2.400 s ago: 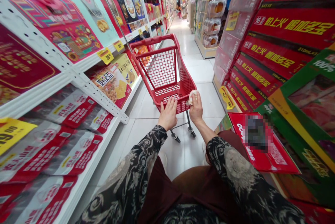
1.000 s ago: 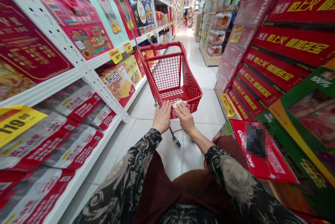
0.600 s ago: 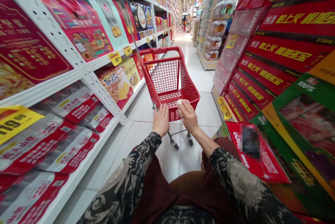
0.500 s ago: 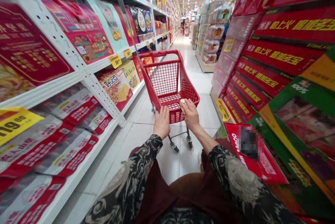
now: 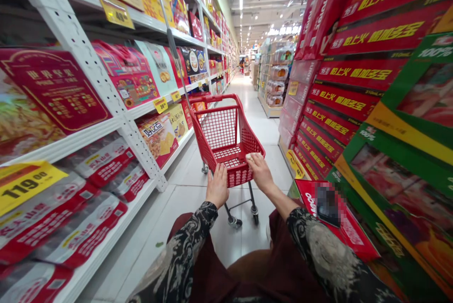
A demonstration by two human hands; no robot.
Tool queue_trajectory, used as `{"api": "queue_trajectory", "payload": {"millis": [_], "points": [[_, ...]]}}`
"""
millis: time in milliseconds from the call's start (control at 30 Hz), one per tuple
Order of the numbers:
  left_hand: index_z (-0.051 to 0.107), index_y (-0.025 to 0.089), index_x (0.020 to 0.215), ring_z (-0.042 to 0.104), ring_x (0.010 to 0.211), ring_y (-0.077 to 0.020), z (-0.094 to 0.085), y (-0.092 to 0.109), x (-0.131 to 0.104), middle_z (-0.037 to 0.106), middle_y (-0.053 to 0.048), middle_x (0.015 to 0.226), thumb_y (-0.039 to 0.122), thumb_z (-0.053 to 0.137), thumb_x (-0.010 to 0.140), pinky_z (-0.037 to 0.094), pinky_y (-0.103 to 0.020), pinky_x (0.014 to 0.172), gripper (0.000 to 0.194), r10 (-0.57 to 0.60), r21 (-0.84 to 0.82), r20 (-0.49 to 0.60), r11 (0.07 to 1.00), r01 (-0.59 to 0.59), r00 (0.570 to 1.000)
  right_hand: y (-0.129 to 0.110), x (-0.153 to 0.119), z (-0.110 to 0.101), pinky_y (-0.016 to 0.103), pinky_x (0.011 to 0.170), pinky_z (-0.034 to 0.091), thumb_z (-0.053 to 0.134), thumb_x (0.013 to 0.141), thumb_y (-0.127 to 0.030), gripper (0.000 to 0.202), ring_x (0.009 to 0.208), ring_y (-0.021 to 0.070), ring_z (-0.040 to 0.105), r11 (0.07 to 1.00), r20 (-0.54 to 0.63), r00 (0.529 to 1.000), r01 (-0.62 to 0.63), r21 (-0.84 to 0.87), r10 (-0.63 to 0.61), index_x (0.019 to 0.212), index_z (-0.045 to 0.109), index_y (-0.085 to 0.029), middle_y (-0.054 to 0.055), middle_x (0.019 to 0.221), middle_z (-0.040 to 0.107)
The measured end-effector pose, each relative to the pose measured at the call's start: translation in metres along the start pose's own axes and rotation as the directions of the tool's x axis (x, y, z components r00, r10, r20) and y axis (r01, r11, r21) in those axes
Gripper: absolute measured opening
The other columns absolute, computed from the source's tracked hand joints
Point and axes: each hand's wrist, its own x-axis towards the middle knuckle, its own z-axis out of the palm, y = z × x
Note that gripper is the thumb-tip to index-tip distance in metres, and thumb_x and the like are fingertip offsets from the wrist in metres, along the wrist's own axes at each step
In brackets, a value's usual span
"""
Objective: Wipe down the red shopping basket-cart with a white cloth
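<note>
A small red shopping cart (image 5: 231, 149) with a plastic mesh basket stands right in front of me, with nothing lying in it. My left hand (image 5: 217, 187) rests at the near left corner of the basket, its fingers stretched out against the rim and the thumb apart. At the near right corner, my right hand (image 5: 260, 172) presses a small white wad (image 5: 250, 155), like tissue or cloth, against the rim. Its fingers cover most of the wad. From the cart's left side a thin pole (image 5: 171, 41) with a dark grip rises.
White shelves (image 5: 81, 53) with boxed snacks and wrapped bottle packs line the left side. Stacked red drink cartons (image 5: 354, 79) and green boxes (image 5: 375, 161) rise close on the right. A tiled aisle (image 5: 242, 90) runs ahead, with a person (image 5: 242, 65) far down it.
My view has tilted up, so the cart and hands sit lower in it. My right hand has shifted along the rim towards the right corner with the white wad. The left hand stays at its corner.
</note>
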Motion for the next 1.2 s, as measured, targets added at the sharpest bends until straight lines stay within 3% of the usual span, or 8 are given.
{"api": "queue_trajectory", "payload": {"millis": [67,133,367,433,567,700,933,1200], "points": [[0.03,0.006,0.14,0.018,0.141,-0.0259,-0.001,0.001,-0.003,0.024,-0.015,0.151,0.012,0.044,0.069,0.02,-0.054,0.112,0.073,-0.006,-0.004,-0.001,1.0,0.006,1.0,0.016,0.001,-0.008,0.049,0.108,0.034,0.046,0.086,-0.007,0.035,0.129,0.0239,0.043,0.996,-0.048,0.996,-0.079,-0.033,0.078,0.114,0.063,-0.018,0.013,0.131,0.055],[0.031,0.006,0.14,0.018,0.141,-0.026,-0.003,0.004,-0.005,0.025,-0.015,0.151,0.012,0.045,0.067,0.02,-0.053,0.112,0.074,-0.012,-0.007,0.006,1.0,0.012,1.0,0.018,0.003,-0.01,0.05,0.106,0.035,0.044,0.085,-0.005,0.036,0.127,0.0246,0.044,0.989,-0.05,0.99,-0.138,-0.047,0.136,0.112,0.064,-0.018,0.013,0.13,0.055],[0.033,0.005,0.139,0.021,0.14,-0.0276,-0.013,0.017,-0.016,0.029,-0.015,0.15,0.013,0.045,0.067,0.021,-0.054,0.111,0.073,-0.007,0.009,0.023,1.0,0.007,1.0,-0.032,0.0,0.0,0.039,0.107,0.036,0.047,0.083,-0.004,0.038,0.124,0.021,0.047,0.998,0.107,0.993,-0.053,0.029,0.05,0.115,0.063,-0.015,0.014,0.128,0.056],[0.035,0.006,0.138,0.024,0.139,-0.0285,-0.017,0.017,-0.019,0.032,-0.015,0.148,0.013,0.044,0.069,0.023,-0.054,0.11,0.069,0.002,0.034,0.009,0.999,-0.002,1.0,-0.031,-0.003,-0.005,0.039,0.107,0.036,0.049,0.083,-0.005,0.039,0.124,0.0217,0.047,0.998,0.134,0.989,-0.063,0.019,0.06,0.118,0.061,-0.015,0.014,0.13,0.055],[0.043,0.007,0.133,0.034,0.134,-0.0272,-0.024,0.013,-0.02,0.043,-0.014,0.142,0.017,0.039,0.076,0.028,-0.047,0.109,0.058,0.064,0.07,-0.016,0.996,-0.063,0.998,-0.011,-0.009,-0.018,0.041,0.106,0.036,0.05,0.083,-0.007,0.036,0.124,0.0248,0.047,0.98,0.122,0.972,-0.197,-0.028,0.199,0.116,0.063,-0.012,0.018,0.131,0.053],[0.039,0.006,0.136,0.026,0.138,-0.0284,-0.023,0.014,-0.02,0.034,-0.016,0.147,0.019,0.044,0.073,0.022,-0.051,0.111,0.065,0.036,0.082,-0.006,0.996,-0.035,0.999,-0.01,-0.008,-0.022,0.041,0.103,0.039,0.045,0.085,-0.007,0.036,0.121,0.0225,0.049,0.973,0.085,0.97,-0.228,-0.027,0.23,0.116,0.062,-0.016,0.015,0.129,0.055],[0.035,0.005,0.137,0.021,0.14,-0.0296,-0.024,0.024,-0.028,0.03,-0.016,0.149,0.02,0.049,0.069,0.02,-0.051,0.112,0.071,-0.004,0.065,0.051,0.998,0.001,0.999,-0.043,-0.006,-0.024,0.039,0.104,0.036,0.046,0.087,-0.01,0.035,0.114,0.0206,0.051,0.996,0.148,0.985,-0.093,0.014,0.09,0.118,0.059,-0.02,0.011,0.123,0.058],[0.036,0.008,0.138,0.023,0.14,-0.0278,-0.03,0.029,-0.038,0.032,-0.014,0.148,0.019,0.049,0.07,0.02,-0.05,0.112,0.07,0.002,0.062,0.051,0.998,-0.005,0.999,-0.027,-0.017,-0.023,0.038,0.101,0.039,0.041,0.089,-0.014,0.032,0.119,0.0212,0.05,0.972,0.043,0.972,-0.232,0.021,0.231,0.114,0.061,-0.017,0.012,0.128,0.056]]}}
